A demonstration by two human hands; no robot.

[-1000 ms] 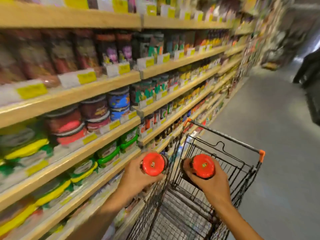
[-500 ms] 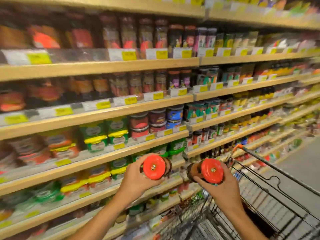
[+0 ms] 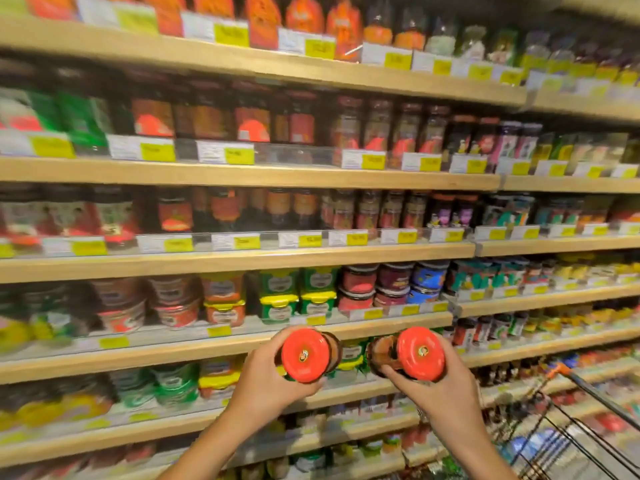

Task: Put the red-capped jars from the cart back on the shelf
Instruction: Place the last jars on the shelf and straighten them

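Each of my hands holds one red-capped jar, lids turned toward me, in front of the store shelves. My left hand grips the left jar from below and the side. My right hand grips the right jar the same way. Both jars hover level with the wooden shelf that carries green and yellow tubs. The wire cart shows only at the lower right corner, its contents blurred.
Wooden shelves packed with jars, tubs and bottles fill the view, each edge lined with yellow price tags. Dark jars with red labels stand two and three shelves up. The cart's orange-tipped handle sits right of my right hand.
My view has swung left from the cart and aisle to face the shelves. Both hands, still holding the jars, have risen and moved away from the cart toward the shelves.
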